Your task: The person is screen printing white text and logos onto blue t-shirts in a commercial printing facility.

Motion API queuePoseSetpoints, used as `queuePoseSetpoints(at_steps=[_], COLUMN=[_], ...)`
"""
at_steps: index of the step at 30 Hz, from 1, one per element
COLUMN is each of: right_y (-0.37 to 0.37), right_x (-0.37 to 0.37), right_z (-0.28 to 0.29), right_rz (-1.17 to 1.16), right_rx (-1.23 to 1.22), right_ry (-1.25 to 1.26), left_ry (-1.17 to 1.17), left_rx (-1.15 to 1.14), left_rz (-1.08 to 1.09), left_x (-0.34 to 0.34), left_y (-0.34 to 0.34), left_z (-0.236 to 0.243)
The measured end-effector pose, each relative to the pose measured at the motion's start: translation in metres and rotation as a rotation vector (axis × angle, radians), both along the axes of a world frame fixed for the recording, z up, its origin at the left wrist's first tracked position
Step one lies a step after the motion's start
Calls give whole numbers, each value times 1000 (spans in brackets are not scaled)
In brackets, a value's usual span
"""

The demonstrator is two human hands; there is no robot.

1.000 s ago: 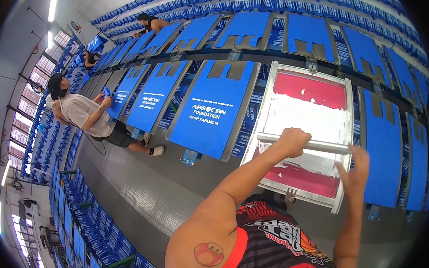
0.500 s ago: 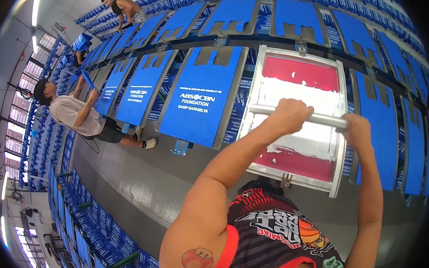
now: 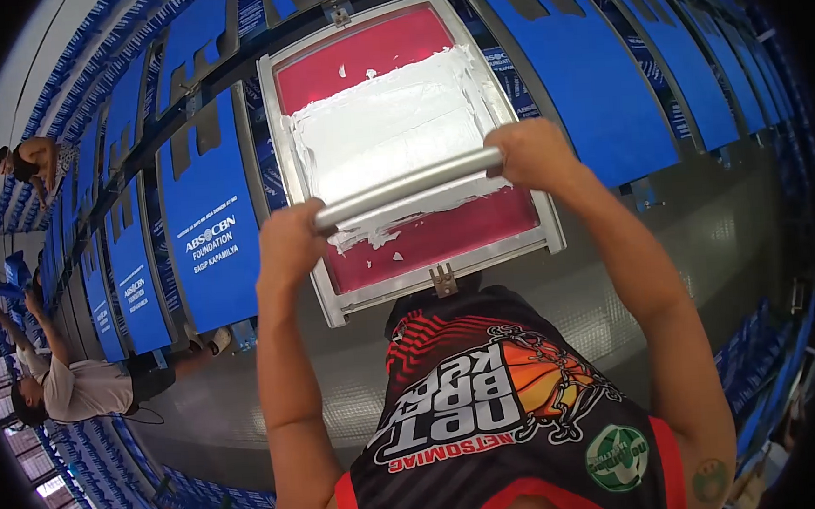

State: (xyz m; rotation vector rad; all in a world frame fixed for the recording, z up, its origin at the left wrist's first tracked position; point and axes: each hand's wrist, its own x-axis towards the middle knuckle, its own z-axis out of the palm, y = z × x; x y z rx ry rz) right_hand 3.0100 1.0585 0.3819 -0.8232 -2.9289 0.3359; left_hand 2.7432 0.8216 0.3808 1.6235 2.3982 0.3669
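A metal-framed printing screen (image 3: 289,182) with a red mesh and a broad spread of white ink (image 3: 386,134) lies in front of me. Across its near part runs a grey squeegee bar (image 3: 408,187). My left hand (image 3: 290,246) grips the bar's left end and my right hand (image 3: 534,152) grips its right end. Both fists are closed around it, just above the lower edge of the white ink.
Rows of blue panels (image 3: 209,220) with white print line the long table on both sides of the screen. A person in a white shirt (image 3: 75,387) crouches at the left, and another person (image 3: 33,165) bends over farther back. A grey floor strip (image 3: 732,225) runs at the right.
My right hand has closed on the bar's right end, so both hands now hold it. The view has swung round and the screen now sits straight ahead of me.
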Motion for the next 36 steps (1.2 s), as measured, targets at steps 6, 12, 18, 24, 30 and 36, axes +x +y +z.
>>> queuePoseSetpoints(at_steps=[6, 12, 18, 24, 30, 36], right_y=[-3, -28, 84, 81, 17, 123], right_x=[4, 33, -93, -75, -10, -122], right_z=[-42, -78, -73, -58, -79, -51], right_rz=[55, 25, -101, -38, -58, -43], right_rx=[-52, 39, 61, -60, -17, 25], right_ry=[-73, -85, -238, -428, -154, -333], left_ry=[-54, 123, 347, 177, 192, 150], left_rx=[-150, 33, 98, -209, 73, -93], left_rz=[41, 20, 30, 23, 28, 75], left_x=[14, 39, -76, -58, 0, -103], left_y=[0, -30, 86, 80, 13, 133], left_z=[-41, -88, -110, -60, -96, -71])
